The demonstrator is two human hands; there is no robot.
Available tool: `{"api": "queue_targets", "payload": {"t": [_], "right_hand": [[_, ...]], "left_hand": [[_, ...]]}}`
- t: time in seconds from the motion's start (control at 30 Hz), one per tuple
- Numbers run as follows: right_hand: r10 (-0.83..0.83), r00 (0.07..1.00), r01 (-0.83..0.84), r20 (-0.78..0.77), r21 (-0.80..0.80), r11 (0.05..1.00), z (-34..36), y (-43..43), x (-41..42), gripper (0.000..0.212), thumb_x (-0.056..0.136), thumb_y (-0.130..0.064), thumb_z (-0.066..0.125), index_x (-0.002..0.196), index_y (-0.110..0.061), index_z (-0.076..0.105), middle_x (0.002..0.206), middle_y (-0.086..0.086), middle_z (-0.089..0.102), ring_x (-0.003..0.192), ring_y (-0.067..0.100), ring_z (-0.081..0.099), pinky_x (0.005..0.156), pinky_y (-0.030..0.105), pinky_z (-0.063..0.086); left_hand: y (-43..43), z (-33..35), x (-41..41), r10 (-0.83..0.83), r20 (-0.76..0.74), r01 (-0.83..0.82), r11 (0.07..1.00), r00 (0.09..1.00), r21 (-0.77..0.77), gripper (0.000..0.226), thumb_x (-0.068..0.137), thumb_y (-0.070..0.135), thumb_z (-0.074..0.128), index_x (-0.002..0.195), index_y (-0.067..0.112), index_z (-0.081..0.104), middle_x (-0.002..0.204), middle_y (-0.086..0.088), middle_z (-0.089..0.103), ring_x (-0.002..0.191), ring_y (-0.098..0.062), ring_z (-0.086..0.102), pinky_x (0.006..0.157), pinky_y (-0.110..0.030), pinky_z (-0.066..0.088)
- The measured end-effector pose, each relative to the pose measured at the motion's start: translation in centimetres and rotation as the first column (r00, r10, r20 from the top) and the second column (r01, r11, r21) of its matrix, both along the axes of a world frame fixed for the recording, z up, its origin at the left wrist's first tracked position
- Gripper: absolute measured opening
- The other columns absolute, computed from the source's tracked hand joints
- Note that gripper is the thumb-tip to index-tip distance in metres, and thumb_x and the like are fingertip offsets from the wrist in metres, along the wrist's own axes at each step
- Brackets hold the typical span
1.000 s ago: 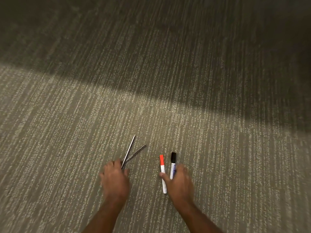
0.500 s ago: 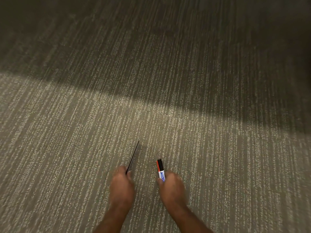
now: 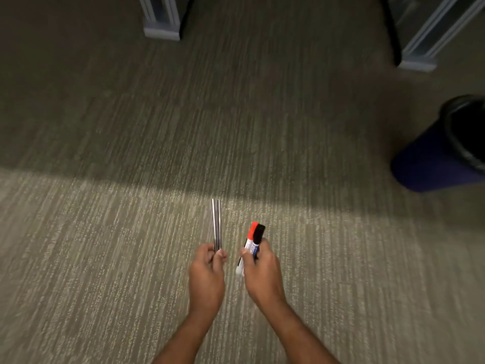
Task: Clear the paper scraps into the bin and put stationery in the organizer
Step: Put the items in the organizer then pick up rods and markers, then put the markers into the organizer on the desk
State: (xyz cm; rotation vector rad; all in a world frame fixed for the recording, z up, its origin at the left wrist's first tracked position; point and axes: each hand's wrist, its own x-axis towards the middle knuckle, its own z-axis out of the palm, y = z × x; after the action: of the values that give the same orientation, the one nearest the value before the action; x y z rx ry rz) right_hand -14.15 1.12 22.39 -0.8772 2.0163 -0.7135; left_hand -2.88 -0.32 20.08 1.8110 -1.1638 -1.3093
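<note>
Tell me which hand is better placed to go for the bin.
Right. The bin stands at the frame's right edge, on the right hand's side. That hand is full, gripping two markers; the left hand grips two thin pens and would have to cross over. Neither is free.

Bin [image 3: 443,153] far right on carpet [image 3: 105,232]; furniture legs [image 3: 162,19] beyond.

Red-capped marker [image 3: 252,230], black-capped marker [image 3: 258,233], dark blue bin [image 3: 433,158], striped grey-beige carpet [image 3: 105,232].
</note>
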Motion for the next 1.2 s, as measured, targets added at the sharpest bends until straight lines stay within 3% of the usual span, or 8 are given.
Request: {"api": "queue_targets", "payload": {"t": [0.2,0.33,0.43,0.5,0.57,0.73,0.87,1.2], "right_hand": [[-0.076,0.993,0.091,0.093,-0.173,0.981,18.6,-1.0,-6.9,0.007,0.095,-0.028,0.058,0.093,-0.034,0.055,0.071,-0.017,0.062,0.058,0.001,0.058,0.052,0.022,0.043],[-0.154,0.982,0.177,0.111,-0.245,0.953,31.8,-1.4,-12.3,0.048,0.092,-0.021,0.061,0.118,-0.059,0.048,0.067,-0.001,0.066,0.058,0.004,0.060,0.057,0.020,0.045],[-0.243,0.963,0.270,0.119,-0.332,0.904,41.0,-2.1,-16.5,0.047,0.087,-0.001,0.066,0.124,-0.029,0.058,0.093,0.010,0.077,0.066,0.002,0.067,0.063,0.016,0.048],[-0.286,0.946,0.324,0.153,-0.409,0.853,46.3,-2.3,-19.6,0.048,0.082,0.019,0.063,0.125,-0.003,0.061,0.125,0.019,0.065,0.081,-0.006,0.065,0.069,0.003,0.042],[-0.306,0.940,0.340,0.150,-0.443,0.830,51.4,-2.7,-22.3,0.046,0.080,0.024,0.061,0.121,0.003,0.062,0.128,0.027,0.061,0.102,0.013,0.063,0.075,0.000,0.038],[-0.286,0.957,0.223,-0.049,-0.509,0.831,62.8,-1.5,-29.6,0.037,0.080,-0.008,0.074,0.091,-0.039,0.057,0.063,-0.005,0.068,0.053,-0.001,0.061,0.056,0.005,0.042],[-0.250,0.963,0.167,-0.100,-0.504,0.847,68.3,-3.2,-34.9,0.020,0.089,-0.024,0.067,0.100,-0.037,0.058,0.072,-0.004,0.069,0.068,-0.002,0.065,0.063,0.009,0.045],[-0.234,0.969,0.158,-0.076,-0.539,0.828,73.1,-13.9,-48.1,0.010,0.095,-0.033,0.059,0.097,-0.043,0.054,0.092,-0.013,0.068,0.085,0.001,0.065,0.068,0.017,0.046]], "left_hand": [[-3.8,19.0,-7.1,-0.074,-0.091,0.060,0.987,0.993,-0.148,0.013,0.100,0.009,0.055,0.100,0.021,0.059,0.085,-0.002,0.076,0.082,-0.008,0.073,0.076,-0.027,0.057],[-6.0,32.2,-12.7,-0.126,-0.147,0.092,0.971,0.981,-0.219,0.012,0.097,0.000,0.057,0.094,0.011,0.059,0.078,-0.006,0.075,0.071,-0.016,0.072,0.070,-0.026,0.056],[-7.2,41.5,-16.8,-0.150,-0.161,0.096,0.948,0.975,-0.304,0.012,0.092,-0.010,0.059,0.089,0.002,0.061,0.067,-0.008,0.074,0.055,-0.005,0.067,0.059,-0.015,0.053],[-7.6,47.0,-19.6,-0.166,-0.124,0.113,0.929,0.978,-0.352,0.018,0.089,-0.012,0.062,0.082,0.005,0.063,0.063,-0.005,0.074,0.054,-0.009,0.069,0.059,-0.018,0.054],[-8.1,52.1,-22.4,-0.186,-0.091,0.136,0.910,0.978,-0.392,0.023,0.087,-0.009,0.065,0.078,0.012,0.064,0.062,-0.001,0.075,0.058,-0.015,0.073,0.065,-0.029,0.057],[-9.3,63.2,-28.9,-0.220,-0.125,0.135,0.866,0.968,-0.481,0.022,0.088,-0.005,0.066,0.079,0.015,0.063,0.065,0.003,0.075,0.061,-0.012,0.074,0.067,-0.035,0.058],[-11.5,69.3,-33.7,-0.293,-0.127,0.188,0.834,0.948,-0.519,0.013,0.094,0.011,0.064,0.087,0.021,0.061,0.077,0.006,0.076,0.071,0.000,0.072,0.074,-0.025,0.055],[-21.8,74.6,-46.4,-0.429,-0.183,0.237,0.751,0.885,-0.616,0.007,0.098,0.018,0.058,0.095,0.024,0.058,0.097,0.005,0.070,0.090,-0.008,0.072,0.082,-0.029,0.058]]}}
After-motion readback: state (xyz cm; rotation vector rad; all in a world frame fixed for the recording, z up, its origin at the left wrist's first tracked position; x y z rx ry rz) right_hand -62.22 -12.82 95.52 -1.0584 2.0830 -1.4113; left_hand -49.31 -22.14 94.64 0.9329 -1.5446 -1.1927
